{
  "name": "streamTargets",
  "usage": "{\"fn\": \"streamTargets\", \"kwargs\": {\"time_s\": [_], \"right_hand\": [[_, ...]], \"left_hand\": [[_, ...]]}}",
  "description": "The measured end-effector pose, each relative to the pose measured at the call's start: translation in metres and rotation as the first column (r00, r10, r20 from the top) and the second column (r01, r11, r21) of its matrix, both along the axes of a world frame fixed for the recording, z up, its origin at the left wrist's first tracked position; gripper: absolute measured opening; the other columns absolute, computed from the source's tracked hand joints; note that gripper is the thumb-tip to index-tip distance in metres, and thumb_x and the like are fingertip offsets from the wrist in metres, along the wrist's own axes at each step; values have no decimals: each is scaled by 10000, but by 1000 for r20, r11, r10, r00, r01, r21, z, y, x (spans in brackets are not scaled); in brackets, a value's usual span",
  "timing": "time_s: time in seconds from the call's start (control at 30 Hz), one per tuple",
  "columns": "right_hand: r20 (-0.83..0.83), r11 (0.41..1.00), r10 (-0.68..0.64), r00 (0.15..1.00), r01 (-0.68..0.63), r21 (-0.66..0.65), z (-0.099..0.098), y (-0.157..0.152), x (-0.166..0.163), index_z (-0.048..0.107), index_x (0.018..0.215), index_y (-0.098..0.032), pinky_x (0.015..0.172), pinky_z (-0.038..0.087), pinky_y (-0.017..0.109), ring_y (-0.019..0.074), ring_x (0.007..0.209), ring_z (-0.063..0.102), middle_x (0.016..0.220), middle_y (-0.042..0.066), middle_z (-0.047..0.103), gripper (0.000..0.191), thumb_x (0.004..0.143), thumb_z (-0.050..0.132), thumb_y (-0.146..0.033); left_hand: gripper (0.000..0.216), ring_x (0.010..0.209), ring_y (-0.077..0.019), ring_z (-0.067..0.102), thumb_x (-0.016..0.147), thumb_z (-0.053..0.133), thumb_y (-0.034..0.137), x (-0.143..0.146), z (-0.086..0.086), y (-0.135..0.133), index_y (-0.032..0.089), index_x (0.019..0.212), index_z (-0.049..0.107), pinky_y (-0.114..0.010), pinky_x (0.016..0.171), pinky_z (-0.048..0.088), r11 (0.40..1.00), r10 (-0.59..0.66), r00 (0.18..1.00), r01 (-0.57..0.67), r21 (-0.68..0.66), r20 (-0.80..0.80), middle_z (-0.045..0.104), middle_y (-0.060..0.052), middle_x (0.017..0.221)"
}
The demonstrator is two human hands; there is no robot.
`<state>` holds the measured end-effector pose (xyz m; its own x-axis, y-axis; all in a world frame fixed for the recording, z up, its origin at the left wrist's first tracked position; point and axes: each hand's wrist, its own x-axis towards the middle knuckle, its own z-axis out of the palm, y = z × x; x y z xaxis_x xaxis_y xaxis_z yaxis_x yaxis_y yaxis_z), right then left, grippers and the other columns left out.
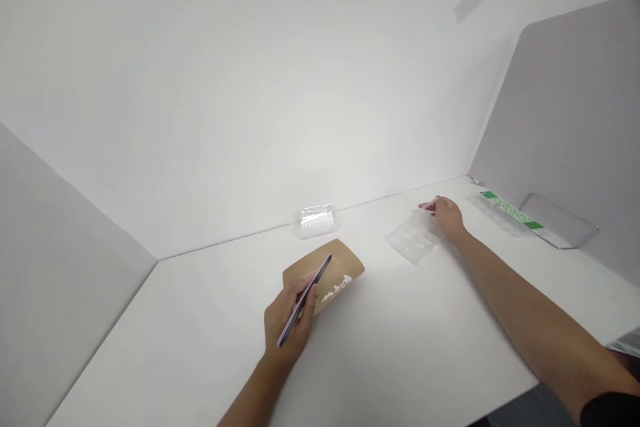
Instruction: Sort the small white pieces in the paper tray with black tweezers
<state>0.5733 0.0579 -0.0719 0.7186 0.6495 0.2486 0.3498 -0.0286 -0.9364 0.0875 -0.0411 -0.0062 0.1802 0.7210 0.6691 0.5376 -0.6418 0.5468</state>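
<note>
My left hand (291,317) is closed around a slim dark stick with pale edges (304,300), perhaps a pair of tweezers, and also grips the near left side of a shallow brown paper tray (313,263). Small white bits (337,288) lie along the tray's near right side. Further right, my right hand (446,215) pinches the upper edge of a clear plastic bag (415,238). The bag hangs or lies just over the white table; which of these I cannot tell. Whether anything is inside it is unclear.
A clear plastic box (317,219) stands against the back wall, behind the tray. To the right lie a clear packet with a green and white strip (513,210) and a bent wire frame (560,248) by the grey side panel (575,113). The table's front edge shows lower right.
</note>
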Motion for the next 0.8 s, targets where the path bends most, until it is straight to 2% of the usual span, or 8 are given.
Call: {"fn": "streamTargets", "kwargs": {"time_s": [0.17,0.4,0.53,0.6,0.8], "right_hand": [[-159,992,-46,986,64,113,1,-10,3,573,819,-216,655,606,300,199,771,723,841,86,786,391,956,472,-568],[-207,982,-74,975,108,157,14,-19,-2,589,782,-202,558,589,250,194,791,743,796,72,731,366,953,514,-517],[-157,975,-76,985,106,193,23,-27,-9,563,749,-200,504,524,185,185,852,759,873,43,694,354,964,506,-476],[-110,973,-87,990,109,205,27,-31,-13,572,774,-197,485,498,170,166,820,757,917,35,675,355,980,487,-473],[160,961,-130,979,85,263,43,-43,-31,565,807,-194,440,509,199,115,691,694,994,31,588,371,1033,420,-448]], "left_hand": [[217,734,-157,755,988,588,354,0,-4,0,250,1119,726,-230,594,580,1000,-7,1000,8,23,-15,789,-17,906],[178,803,-168,768,971,624,305,-1,-7,0,252,1114,715,-236,646,607,998,-40,998,43,43,-55,793,-32,984],[194,792,-167,768,973,620,289,-2,-5,0,260,1145,704,-250,689,623,997,-53,996,57,56,-65,792,-24,976],[203,818,-169,769,972,622,264,-2,-4,0,260,1161,696,-255,713,623,995,-70,995,75,73,-72,790,-21,970],[207,856,-161,766,967,635,223,-2,-3,-1,252,1163,693,-248,748,615,990,-98,991,106,95,-87,785,-21,989]]}}
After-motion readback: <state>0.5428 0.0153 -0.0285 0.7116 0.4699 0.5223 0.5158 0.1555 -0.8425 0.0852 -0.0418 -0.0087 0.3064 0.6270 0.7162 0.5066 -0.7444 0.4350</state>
